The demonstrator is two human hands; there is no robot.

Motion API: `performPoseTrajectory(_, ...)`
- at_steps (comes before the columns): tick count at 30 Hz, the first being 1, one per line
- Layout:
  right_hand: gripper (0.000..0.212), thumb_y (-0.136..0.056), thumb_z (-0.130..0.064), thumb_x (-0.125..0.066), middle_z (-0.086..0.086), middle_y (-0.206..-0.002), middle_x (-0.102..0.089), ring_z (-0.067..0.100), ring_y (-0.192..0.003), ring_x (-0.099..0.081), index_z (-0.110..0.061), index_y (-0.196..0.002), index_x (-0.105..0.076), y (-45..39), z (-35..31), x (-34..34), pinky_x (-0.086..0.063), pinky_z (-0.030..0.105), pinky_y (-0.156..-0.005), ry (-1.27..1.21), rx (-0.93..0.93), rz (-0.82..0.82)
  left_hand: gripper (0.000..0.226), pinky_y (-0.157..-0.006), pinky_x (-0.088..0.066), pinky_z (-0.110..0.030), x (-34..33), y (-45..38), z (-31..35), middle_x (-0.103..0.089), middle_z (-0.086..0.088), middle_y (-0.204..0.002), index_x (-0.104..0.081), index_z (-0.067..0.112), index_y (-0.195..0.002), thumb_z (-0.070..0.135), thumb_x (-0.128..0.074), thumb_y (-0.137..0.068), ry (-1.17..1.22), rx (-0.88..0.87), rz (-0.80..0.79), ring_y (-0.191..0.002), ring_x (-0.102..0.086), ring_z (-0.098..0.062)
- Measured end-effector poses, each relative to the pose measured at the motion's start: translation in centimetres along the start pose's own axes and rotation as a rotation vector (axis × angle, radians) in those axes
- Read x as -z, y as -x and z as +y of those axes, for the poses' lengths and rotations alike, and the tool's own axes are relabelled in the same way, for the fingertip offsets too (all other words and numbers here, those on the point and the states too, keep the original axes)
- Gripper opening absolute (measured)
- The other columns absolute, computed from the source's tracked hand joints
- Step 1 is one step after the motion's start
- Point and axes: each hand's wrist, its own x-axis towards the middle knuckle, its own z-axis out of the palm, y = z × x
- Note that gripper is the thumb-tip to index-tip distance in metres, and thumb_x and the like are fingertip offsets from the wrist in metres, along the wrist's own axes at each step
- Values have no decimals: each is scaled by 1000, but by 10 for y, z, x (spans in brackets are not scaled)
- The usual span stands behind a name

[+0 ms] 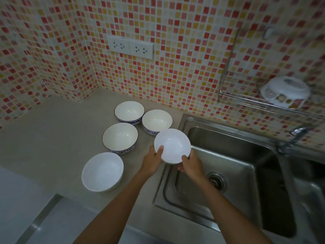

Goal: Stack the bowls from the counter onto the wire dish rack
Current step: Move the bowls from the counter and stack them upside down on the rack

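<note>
Head view, looking down on a grey tabletop (52,138) in a tiled corner. Both hands closing on a plain white bowl (173,145), holding it upright and slightly tilted, over the tabletop edge where the steel sink (228,147) begins. Left hand (152,160) gripping the bowl's near-left rim, thumb lying inside the bowl, fingers hidden under it. Right hand (190,165) gripping the near-right rim, thumb on the lip, fingers curling beneath. Standing on the tabletop, four more bowls, all upright: a second plain white bowl (102,171) nearest the camera, well left of the hands; a blue-patterned bowl (120,137) just beyond it; another blue-patterned bowl at the back (129,112); and a third blue-patterned bowl (157,121) to its right, its near edge partly covered by the held bowl. Back pair sitting just beside each other, possibly touching. Hanging on the tiled wall above the sink, a wire dish rack (246,101), carrying one white bowl with coloured squares (284,92), turned upside down. Showing at the right edge, a tap (297,133). Sitting in the sink floor, a drain (216,181). Fixed on the back wall above the bowls, a double white socket (130,48).
</note>
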Motion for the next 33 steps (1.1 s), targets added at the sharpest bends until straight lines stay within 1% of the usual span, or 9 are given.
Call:
performPoseTrajectory(4, 41, -92, -10, -49, 13, -120, -58, 33, -90, -67, -12, -132, -41, 8, -9, 39, -49, 15, -45, -68, 47, 89, 63, -96, -51, -48, -30, 0, 36, -50, 3, -134, -29, 32, -139, 64, -41, -87, 118, -115, -29, -117, -54, -26)
performPoseTrajectory(12, 36, -95, -33, -55, 3, -114, -64, 22, -92, -68, -18, -128, -50, 17, -43, 126, -58, 21, -60, -140, 240, 209, 28, -84, -50, -31, -81, 3, 130, -44, 6, -121, -27, 34, -118, 47, -38, -96, 285, -256, 55, -107, -51, -17)
performPoseTrajectory(17, 25, -98, -35, -49, 0, -86, -69, 15, -79, -68, -17, -95, -66, 15, -83, 194, -58, 23, -62, -83, 428, 377, 34, -78, -57, -32, -86, 3, 178, -50, 12, -119, -33, 41, -124, 55, -37, -93, 368, -370, 52, -104, -57, -14)
performPoseTrajectory(20, 25, -97, -27, -52, 0, -69, -64, 8, -63, -58, -12, -83, -67, 7, -98, 233, -44, 11, -58, 13, 573, 593, 45, -70, -57, -26, -90, 4, 206, -52, 11, -118, -34, 39, -129, 63, -34, -90, 362, -438, 58, -103, -58, -16)
performPoseTrajectory(22, 22, -97, -25, -53, 3, -80, -67, 8, -69, -57, -10, -91, -69, 0, -102, 256, -45, 15, -65, 130, 652, 703, 52, -83, -54, -34, -96, 5, 225, -50, 8, -124, -35, 41, -126, 70, -30, -83, 333, -481, 88, -108, -55, -18)
performPoseTrajectory(25, 30, -97, -26, -52, 11, -122, -65, 25, -107, -61, -9, -119, -65, -26, -91, 284, -47, 32, -91, 358, 635, 693, 48, -73, -46, -20, -111, 5, 252, -48, 4, -122, -36, 29, -127, 60, -23, -93, 239, -588, 178, -108, -53, -17)
performPoseTrajectory(28, 52, -99, -39, -41, 10, -150, -42, 28, -140, -35, -11, -142, -44, -51, -66, 302, -29, 45, -115, 576, 523, 584, 45, -69, -48, -18, -128, -1, 277, -48, 2, -123, -37, 23, -129, 53, -27, -96, 172, -684, 227, -107, -54, -17)
performPoseTrajectory(30, 65, -99, -50, -16, 10, -155, -32, 25, -146, -23, -10, -147, -35, -61, -54, 306, -11, 43, -120, 758, 521, 571, 52, -76, -56, -26, -138, -9, 289, -48, 5, -124, -37, 27, -131, 57, -33, -90, 125, -770, 219, -106, -54, -15)
performPoseTrajectory(33, 83, -96, -50, 9, 14, -150, -39, 27, -144, -27, -3, -143, -40, -68, -51, 301, -11, 48, -120, 922, 556, 637, 54, -84, -53, -30, -151, -26, 301, -42, 1, -133, -34, 30, -134, 57, -42, -88, -40, -850, 245, -112, -50, -15)
